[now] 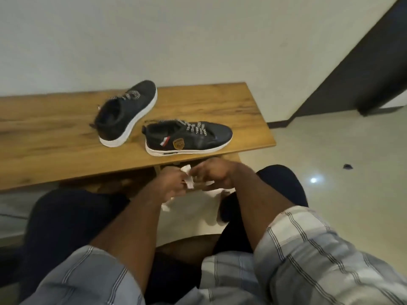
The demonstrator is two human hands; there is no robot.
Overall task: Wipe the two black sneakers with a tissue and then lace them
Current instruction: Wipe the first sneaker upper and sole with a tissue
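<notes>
Tissue [189,181] pinched between left hand [171,182] and right hand [211,175], fingers of both curled on it, low over the lap. Likely to tear or shred if pulled apart too hard. Just beyond the grip, table edge [253,148] in the way of a straight reach. Past that, near sneaker [188,137]; farther left, second sneaker [126,113], both with loose laces. To the right, bare floor [330,161].

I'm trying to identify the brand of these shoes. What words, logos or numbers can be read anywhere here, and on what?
None can be read.
Near sneaker, gold shield badge: any lettering too blurred.
Its laces: black-and-white pattern, possibly print, illegible.
Far sneaker, tissue: no text visible.
</notes>
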